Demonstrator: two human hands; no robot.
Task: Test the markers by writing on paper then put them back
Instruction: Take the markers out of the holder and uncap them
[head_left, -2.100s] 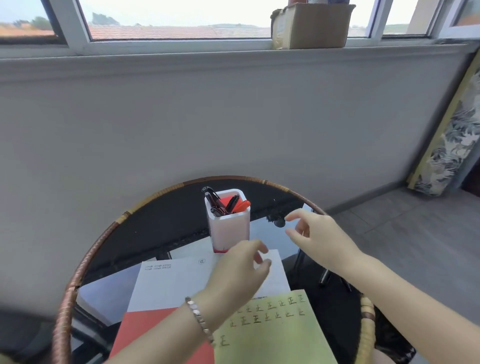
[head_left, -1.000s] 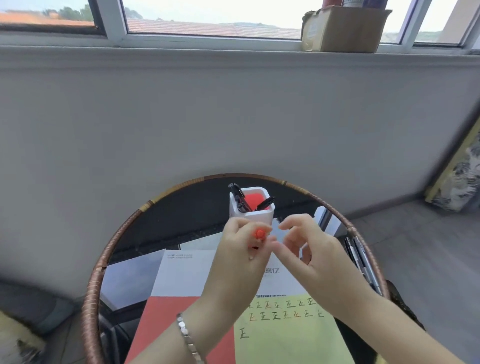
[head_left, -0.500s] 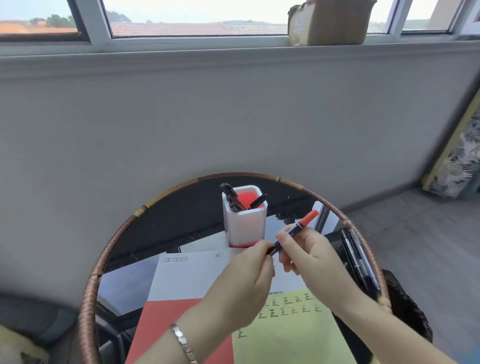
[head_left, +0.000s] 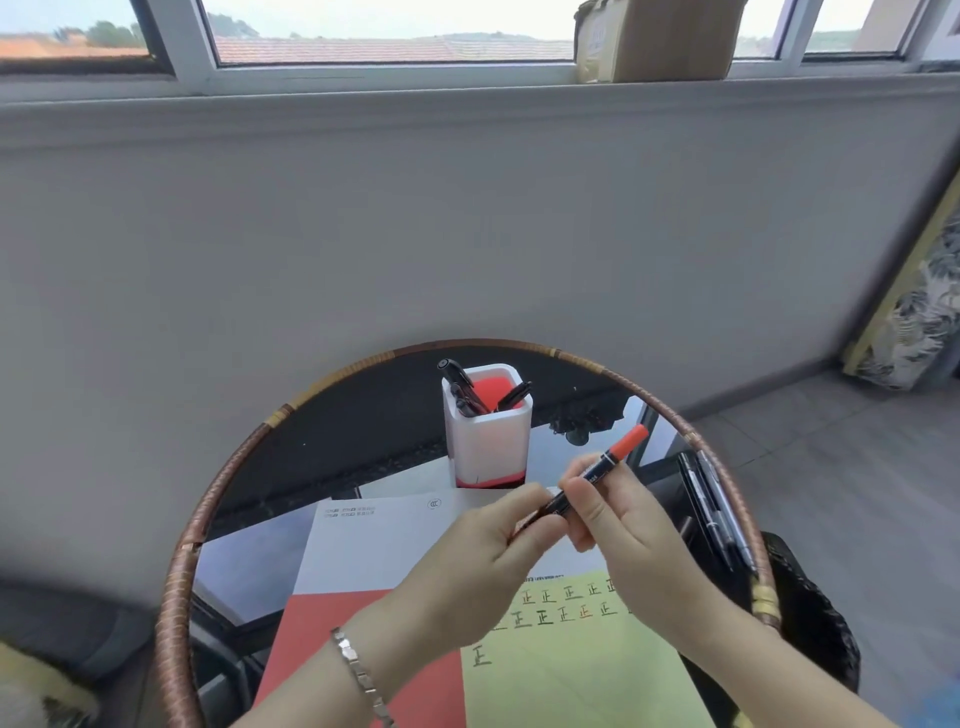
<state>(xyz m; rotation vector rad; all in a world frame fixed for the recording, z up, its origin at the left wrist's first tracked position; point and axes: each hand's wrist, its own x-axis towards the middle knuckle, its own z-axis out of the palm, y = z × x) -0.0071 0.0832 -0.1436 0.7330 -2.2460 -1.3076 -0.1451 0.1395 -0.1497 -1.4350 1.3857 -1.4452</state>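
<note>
Marker (head_left: 602, 461): slim black barrel with white print and a red-orange cap on the upper-right end. It is tilted, with the capped end up and to the right, and is held in the air over the desk (head_left: 363, 421), just in front of the holder (head_left: 488, 441).

Both hands are on it. The right hand (head_left: 644, 540) pinches mid-barrel between thumb and fingers. The left hand (head_left: 467, 577) has its fingers curled and pinches the lower-left end. Can't tell whether that end has a cap, since the fingers cover it.

The holder is a white square cup with a red interior and a red base. It stands upright behind the hands, with black markers (head_left: 464, 387) leaning inside.

Under the hands is a yellow-green sheet (head_left: 582, 675) with rows of handwritten characters, mostly dark and a couple reddish. It overlaps a white-and-red booklet (head_left: 374, 545) on its left.

Two dark pens (head_left: 714, 514) lie flat near the desk's right edge.

The desk is round, with a reflective glass top and a woven rattan rim.

There is a metal-link bracelet (head_left: 358, 670) on the left wrist. A cardboard box (head_left: 660, 36) sits on the windowsill above the grey wall.
</note>
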